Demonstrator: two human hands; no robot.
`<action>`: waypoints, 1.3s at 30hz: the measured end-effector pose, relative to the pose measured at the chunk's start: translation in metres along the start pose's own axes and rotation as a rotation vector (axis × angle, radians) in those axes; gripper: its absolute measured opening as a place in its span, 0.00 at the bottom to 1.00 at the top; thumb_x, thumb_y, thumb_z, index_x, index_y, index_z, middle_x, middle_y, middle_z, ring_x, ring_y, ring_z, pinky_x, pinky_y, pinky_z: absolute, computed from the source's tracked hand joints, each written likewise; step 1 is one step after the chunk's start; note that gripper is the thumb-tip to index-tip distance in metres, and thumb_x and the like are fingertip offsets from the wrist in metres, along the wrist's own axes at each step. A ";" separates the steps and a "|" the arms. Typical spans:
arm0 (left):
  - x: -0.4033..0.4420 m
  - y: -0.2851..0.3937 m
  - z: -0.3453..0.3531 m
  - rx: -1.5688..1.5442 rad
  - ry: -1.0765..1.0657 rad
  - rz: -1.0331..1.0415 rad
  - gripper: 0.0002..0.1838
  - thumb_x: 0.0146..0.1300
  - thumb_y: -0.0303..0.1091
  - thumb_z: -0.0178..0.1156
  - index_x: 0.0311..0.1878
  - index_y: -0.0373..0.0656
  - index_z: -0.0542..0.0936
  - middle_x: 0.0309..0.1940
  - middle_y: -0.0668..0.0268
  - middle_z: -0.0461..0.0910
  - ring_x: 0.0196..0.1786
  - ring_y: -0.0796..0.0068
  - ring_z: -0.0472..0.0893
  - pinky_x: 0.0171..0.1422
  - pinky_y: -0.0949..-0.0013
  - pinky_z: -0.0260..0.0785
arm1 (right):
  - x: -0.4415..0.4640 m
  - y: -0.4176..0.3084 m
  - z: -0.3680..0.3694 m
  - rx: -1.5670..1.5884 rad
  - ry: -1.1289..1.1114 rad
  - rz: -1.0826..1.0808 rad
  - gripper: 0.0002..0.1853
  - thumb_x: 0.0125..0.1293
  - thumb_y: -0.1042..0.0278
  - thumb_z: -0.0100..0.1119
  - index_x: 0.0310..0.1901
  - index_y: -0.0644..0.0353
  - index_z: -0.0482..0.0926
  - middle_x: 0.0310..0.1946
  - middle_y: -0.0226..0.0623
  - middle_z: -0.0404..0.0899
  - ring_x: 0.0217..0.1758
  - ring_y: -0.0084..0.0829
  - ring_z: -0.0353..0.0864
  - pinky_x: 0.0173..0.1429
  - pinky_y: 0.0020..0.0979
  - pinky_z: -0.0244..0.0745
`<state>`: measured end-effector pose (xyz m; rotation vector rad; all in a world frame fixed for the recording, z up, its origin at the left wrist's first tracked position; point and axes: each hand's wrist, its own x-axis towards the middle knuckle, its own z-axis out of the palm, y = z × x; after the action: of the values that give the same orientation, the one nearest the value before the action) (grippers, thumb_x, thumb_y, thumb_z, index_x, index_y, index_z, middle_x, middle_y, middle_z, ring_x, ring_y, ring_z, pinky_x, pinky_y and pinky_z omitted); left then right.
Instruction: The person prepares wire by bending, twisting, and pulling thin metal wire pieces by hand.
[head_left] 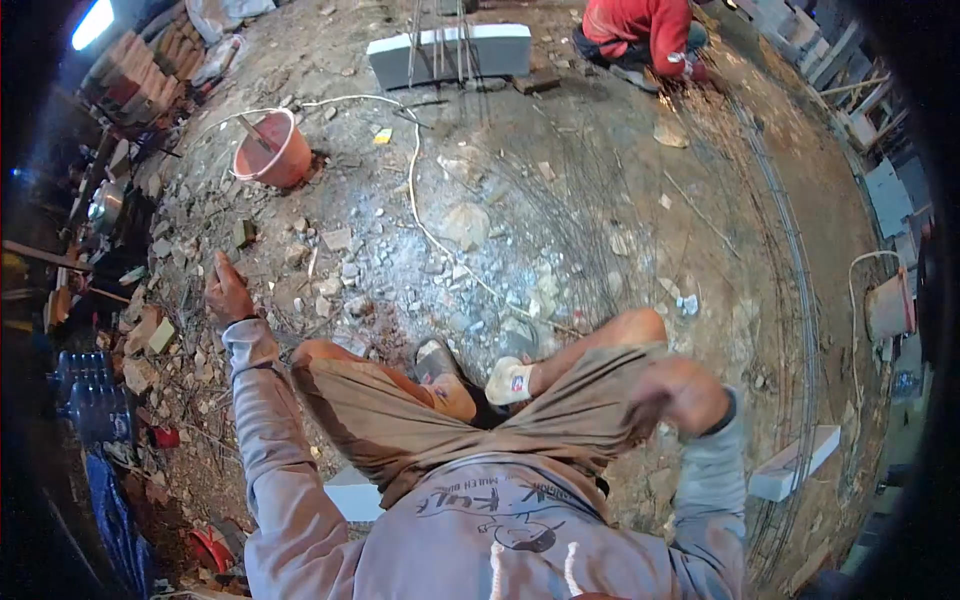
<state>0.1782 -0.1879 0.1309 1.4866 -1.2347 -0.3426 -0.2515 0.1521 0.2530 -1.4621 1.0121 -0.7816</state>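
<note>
My left hand point(230, 292) is raised out to the left over the rubble-strewn ground, with one finger or thumb pointing up and the others curled in. Whatever it may hold is too thin or hidden to make out. My right hand point(685, 395) is in front of my right knee, smeared by motion, so its fingers cannot be read. Below and between the hands are my bent legs in brown trousers point(390, 410) and my sandalled feet. Several thin wires point(590, 230) lie on the ground ahead of my right knee.
An orange bucket point(275, 150) stands at the front left, beside a pale cable point(413, 180) crossing the ground. A white block point(450, 55) with upright rods is ahead. A person in red point(640, 35) crouches near sparks. Long steel bars point(790, 240) run along the right.
</note>
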 end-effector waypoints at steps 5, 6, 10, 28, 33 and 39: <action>-0.001 0.006 0.011 0.037 0.002 0.030 0.26 0.62 0.51 0.51 0.18 0.38 0.77 0.11 0.65 0.72 0.17 0.74 0.71 0.25 0.66 0.61 | 0.005 0.100 -0.015 -0.613 0.609 0.356 0.12 0.54 0.71 0.52 0.41 0.62 0.76 0.30 0.43 0.77 0.36 0.37 0.77 0.44 0.31 0.72; 0.002 0.003 0.010 0.035 0.022 0.026 0.26 0.62 0.51 0.51 0.18 0.38 0.77 0.11 0.65 0.72 0.17 0.74 0.71 0.25 0.66 0.61 | 0.000 0.119 -0.011 -0.880 0.400 0.331 0.12 0.54 0.72 0.52 0.41 0.62 0.76 0.30 0.42 0.77 0.36 0.35 0.77 0.45 0.30 0.71; 0.026 -0.031 0.001 0.045 0.035 -0.030 0.24 0.62 0.50 0.51 0.23 0.37 0.78 0.16 0.63 0.75 0.23 0.71 0.74 0.31 0.64 0.63 | 0.006 0.024 0.018 -0.073 -0.421 0.229 0.10 0.58 0.66 0.55 0.37 0.63 0.76 0.30 0.46 0.77 0.37 0.38 0.77 0.44 0.31 0.72; 0.068 -0.109 -0.053 0.255 0.257 -0.143 0.18 0.62 0.46 0.50 0.40 0.41 0.80 0.36 0.57 0.80 0.36 0.59 0.78 0.40 0.59 0.67 | -0.037 -0.014 -0.018 -0.072 0.250 0.264 0.09 0.59 0.71 0.51 0.40 0.62 0.77 0.30 0.40 0.80 0.36 0.37 0.80 0.38 0.32 0.72; 0.091 -0.191 -0.046 0.785 0.265 0.245 0.14 0.59 0.32 0.52 0.48 0.45 0.76 0.38 0.57 0.78 0.40 0.58 0.78 0.45 0.59 0.71 | 0.003 0.044 0.010 -0.775 0.035 0.212 0.10 0.59 0.63 0.55 0.36 0.61 0.78 0.29 0.43 0.79 0.34 0.42 0.79 0.38 0.37 0.74; 0.070 -0.095 -0.060 0.328 0.401 -0.099 0.18 0.61 0.43 0.53 0.41 0.36 0.78 0.39 0.50 0.78 0.42 0.49 0.77 0.48 0.55 0.68 | -0.044 0.008 -0.006 -0.096 -0.223 0.324 0.11 0.59 0.64 0.55 0.40 0.62 0.77 0.36 0.45 0.78 0.37 0.41 0.79 0.44 0.38 0.74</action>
<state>0.2998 -0.2279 0.0980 1.7951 -0.9239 0.1009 -0.2762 0.1901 0.2488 -1.3847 1.0895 -0.3337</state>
